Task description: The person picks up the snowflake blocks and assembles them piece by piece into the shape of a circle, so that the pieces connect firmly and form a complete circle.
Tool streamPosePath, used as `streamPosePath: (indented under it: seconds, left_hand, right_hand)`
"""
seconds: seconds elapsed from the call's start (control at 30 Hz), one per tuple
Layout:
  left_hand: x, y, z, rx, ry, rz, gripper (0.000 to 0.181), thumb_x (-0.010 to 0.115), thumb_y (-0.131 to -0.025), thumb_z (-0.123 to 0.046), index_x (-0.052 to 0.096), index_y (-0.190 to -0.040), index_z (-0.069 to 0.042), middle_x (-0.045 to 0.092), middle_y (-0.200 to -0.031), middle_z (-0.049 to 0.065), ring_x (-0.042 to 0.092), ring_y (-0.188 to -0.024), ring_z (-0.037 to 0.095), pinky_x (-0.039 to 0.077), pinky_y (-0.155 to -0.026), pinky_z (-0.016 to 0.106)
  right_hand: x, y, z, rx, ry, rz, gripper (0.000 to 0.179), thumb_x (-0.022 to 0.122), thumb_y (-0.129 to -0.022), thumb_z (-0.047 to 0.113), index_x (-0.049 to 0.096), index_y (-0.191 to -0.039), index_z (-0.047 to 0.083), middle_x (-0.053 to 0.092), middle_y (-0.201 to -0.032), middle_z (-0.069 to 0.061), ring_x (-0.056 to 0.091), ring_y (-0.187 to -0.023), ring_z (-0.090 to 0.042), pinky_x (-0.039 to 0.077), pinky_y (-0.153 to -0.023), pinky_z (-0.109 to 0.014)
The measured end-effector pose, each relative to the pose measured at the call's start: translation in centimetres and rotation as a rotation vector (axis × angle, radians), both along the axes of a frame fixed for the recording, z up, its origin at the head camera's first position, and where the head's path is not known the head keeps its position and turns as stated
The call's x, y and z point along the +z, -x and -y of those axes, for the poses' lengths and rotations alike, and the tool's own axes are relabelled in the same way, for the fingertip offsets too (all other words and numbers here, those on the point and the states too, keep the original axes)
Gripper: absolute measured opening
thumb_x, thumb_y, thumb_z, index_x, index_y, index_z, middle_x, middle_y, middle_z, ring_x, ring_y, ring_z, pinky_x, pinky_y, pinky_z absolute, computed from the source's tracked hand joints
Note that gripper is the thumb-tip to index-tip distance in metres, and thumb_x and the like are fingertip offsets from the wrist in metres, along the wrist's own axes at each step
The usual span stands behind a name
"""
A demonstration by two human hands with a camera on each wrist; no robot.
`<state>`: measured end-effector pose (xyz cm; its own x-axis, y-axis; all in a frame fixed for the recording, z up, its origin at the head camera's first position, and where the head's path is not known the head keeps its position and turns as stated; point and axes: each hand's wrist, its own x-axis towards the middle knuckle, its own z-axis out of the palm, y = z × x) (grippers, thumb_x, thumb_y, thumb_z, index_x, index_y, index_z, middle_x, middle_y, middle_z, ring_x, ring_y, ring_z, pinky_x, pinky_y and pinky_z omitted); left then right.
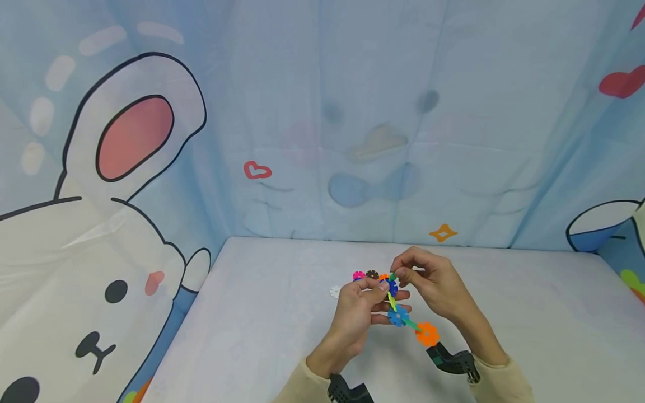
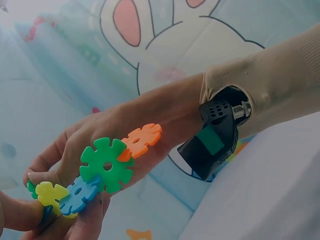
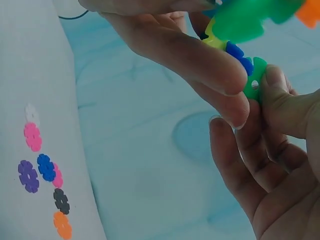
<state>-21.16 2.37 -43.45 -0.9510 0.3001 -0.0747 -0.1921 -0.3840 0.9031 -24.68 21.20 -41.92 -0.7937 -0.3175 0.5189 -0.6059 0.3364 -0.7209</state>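
Note:
My left hand (image 1: 353, 313) grips a chain of interlocking plastic snowflake discs near its dark blue disc (image 1: 392, 287). From there the chain hangs toward me through a yellow disc (image 2: 49, 194), a light blue disc (image 1: 398, 315), a green disc (image 2: 95, 162) and an orange disc (image 1: 428, 334) at its end. Opposite, my right hand (image 1: 440, 280) pinches another green snowflake disc (image 3: 259, 67) between thumb and finger. In the right wrist view this disc meets the dark blue one edge to edge, and the left fingertips are right beside it.
Loose snowflake discs lie on the white table (image 1: 252, 313) beyond my left hand: white (image 3: 31, 114), pink (image 3: 33, 137), purple (image 3: 28, 176), blue (image 3: 46, 167), black (image 3: 61, 201) and orange (image 3: 63, 225). A printed blue curtain (image 1: 302, 112) hangs behind the table.

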Motion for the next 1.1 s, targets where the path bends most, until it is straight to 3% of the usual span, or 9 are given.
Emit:
streamPosePath:
  seconds: [0.27, 0.37, 0.5, 0.7, 0.8, 0.9, 1.0, 1.1]
  left_hand:
    - [-0.2, 0.1, 0.1, 0.022, 0.047, -0.019, 0.018, 0.068, -0.104, -0.017, 0.066, -0.100, 0.001, 0.079, -0.105, 0.024, 0.080, -0.092, 0.035, 0.066, -0.071, 0.031]
    - [-0.2, 0.2, 0.1, 0.017, 0.027, -0.029, 0.016, 0.067, -0.104, -0.014, 0.065, -0.100, 0.001, 0.078, -0.104, 0.027, 0.079, -0.094, 0.038, 0.066, -0.073, 0.034]
    - [-0.2, 0.2, 0.2, -0.001, -0.002, -0.041, 0.012, 0.063, -0.105, -0.009, 0.063, -0.101, 0.002, 0.077, -0.106, 0.030, 0.078, -0.097, 0.043, 0.065, -0.080, 0.040]
    - [0.2, 0.6, 1.0, 0.034, 0.079, -0.060, 0.017, 0.062, -0.106, -0.012, 0.067, -0.104, 0.004, 0.079, -0.103, 0.025, 0.080, -0.093, 0.037, 0.066, -0.080, 0.035]
    - [0.7, 1.2, 2.0, 0.076, 0.132, -0.092, 0.019, 0.063, -0.107, -0.016, 0.066, -0.105, 0.003, 0.080, -0.105, 0.022, 0.082, -0.091, 0.030, 0.066, -0.077, 0.030]
    - [0.9, 2.0, 3.2, 0.114, 0.099, -0.081, 0.017, 0.062, -0.108, -0.016, 0.061, -0.106, 0.001, 0.080, -0.109, 0.021, 0.082, -0.092, 0.028, 0.066, -0.079, 0.029]
    - [0.7, 2.8, 4.2, 0.120, 0.012, -0.028, 0.015, 0.059, -0.109, -0.014, 0.055, -0.113, 0.000, 0.078, -0.113, 0.024, 0.081, -0.097, 0.033, 0.066, -0.082, 0.031]
    - [0.4, 3.0, 4.6, 0.134, -0.036, 0.011, 0.020, 0.056, -0.109, -0.010, 0.048, -0.125, 0.000, 0.077, -0.115, 0.027, 0.081, -0.092, 0.031, 0.066, -0.082, 0.033]
  right_hand:
    - [-0.1, -0.3, 0.4, 0.033, 0.054, 0.013, 0.014, 0.069, -0.095, -0.011, 0.072, -0.095, 0.003, 0.069, -0.090, 0.001, 0.068, -0.080, -0.012, 0.062, -0.081, -0.020]
    - [-0.2, -0.3, 0.5, 0.039, 0.074, 0.001, 0.017, 0.070, -0.093, -0.012, 0.073, -0.094, 0.004, 0.069, -0.089, 0.003, 0.065, -0.081, -0.011, 0.060, -0.080, -0.018]
    - [-0.5, -0.1, 0.4, 0.106, 0.127, -0.015, 0.018, 0.069, -0.093, -0.014, 0.073, -0.095, 0.003, 0.068, -0.087, 0.002, 0.064, -0.076, -0.011, 0.060, -0.075, -0.019]
    - [-0.9, 0.2, 0.8, 0.142, 0.181, -0.051, 0.021, 0.069, -0.093, -0.015, 0.075, -0.101, 0.003, 0.072, -0.095, 0.002, 0.069, -0.074, -0.014, 0.061, -0.073, -0.021]
    - [-1.5, 0.8, 0.8, 0.088, 0.185, -0.027, 0.027, 0.065, -0.098, -0.011, 0.074, -0.121, 0.000, 0.073, -0.113, 0.004, 0.072, -0.078, -0.016, 0.063, -0.071, -0.025]
    - [-2.8, 2.0, 0.5, -0.044, 0.169, 0.049, 0.035, 0.060, -0.106, 0.002, 0.065, -0.141, 0.001, 0.069, -0.128, -0.002, 0.074, -0.083, -0.018, 0.064, -0.068, -0.027]
    - [-5.1, 3.0, 0.3, -0.195, 0.021, 0.120, 0.033, 0.063, -0.108, 0.014, 0.067, -0.139, 0.006, 0.071, -0.127, -0.012, 0.073, -0.084, -0.023, 0.062, -0.065, -0.026]
    - [-7.3, 3.4, 0.9, -0.204, -0.202, 0.174, 0.028, 0.072, -0.102, 0.014, 0.072, -0.128, 0.003, 0.074, -0.117, -0.017, 0.071, -0.090, -0.027, 0.063, -0.075, -0.033]
